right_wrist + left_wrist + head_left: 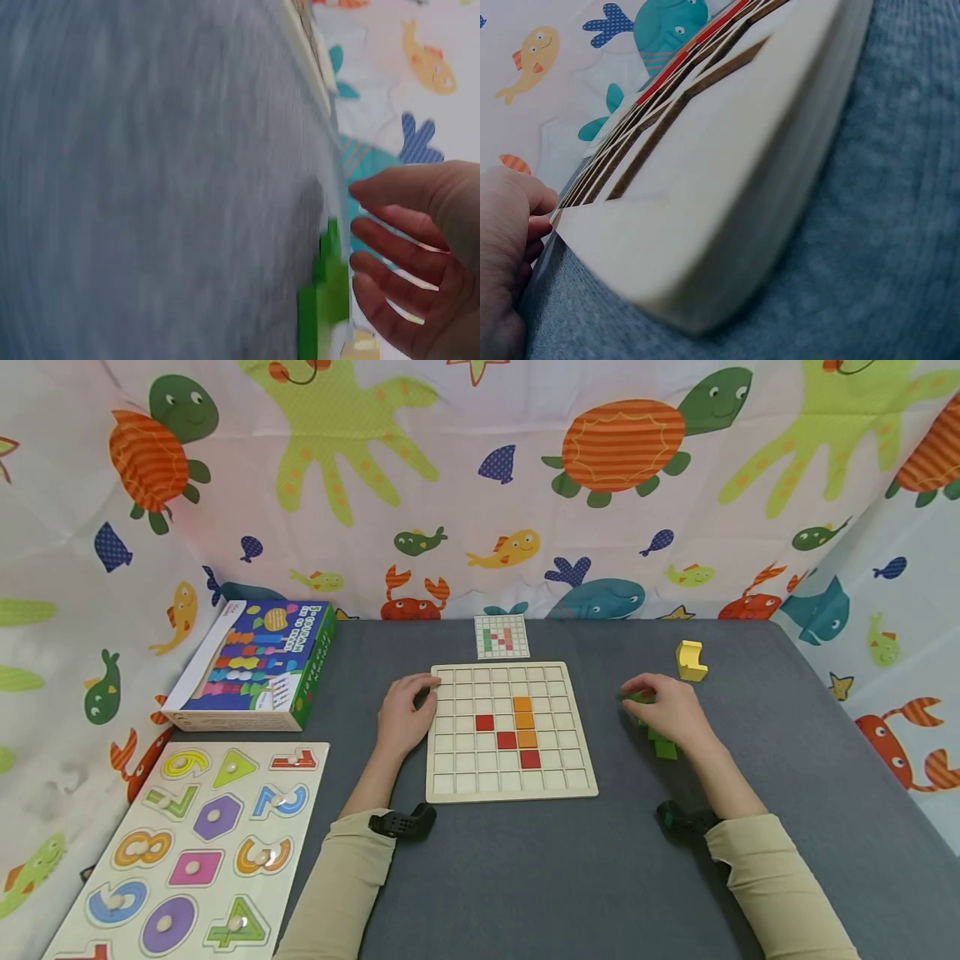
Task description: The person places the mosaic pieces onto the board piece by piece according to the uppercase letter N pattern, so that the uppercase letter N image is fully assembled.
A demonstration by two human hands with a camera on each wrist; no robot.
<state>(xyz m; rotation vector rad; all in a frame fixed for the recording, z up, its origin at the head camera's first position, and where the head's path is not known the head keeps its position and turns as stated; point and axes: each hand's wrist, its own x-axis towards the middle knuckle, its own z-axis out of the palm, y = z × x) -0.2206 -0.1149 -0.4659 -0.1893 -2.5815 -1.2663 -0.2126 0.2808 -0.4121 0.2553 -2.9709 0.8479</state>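
A pale wooden grid board [457,787] lies on the table with red squares [530,759] and orange squares [522,704] in some of its cells. My left hand [405,714] holds the board's left edge near the far corner; the left wrist view shows its thumb and fingertips [546,201] at that edge. To the right of the board, my right hand [671,710] hovers over several green blocks [664,748], partly hiding them in the head view. Its fingers [401,244] curve loosely beside the blocks, with nothing between them.
Behind the board lies a small pattern card [502,637] with a coloured grid. A yellow block piece [691,661] stands beyond my right hand. At the left are a blue and green game box [255,660] and a number-and-shape puzzle board [247,810]. A printed cloth hangs around the table.
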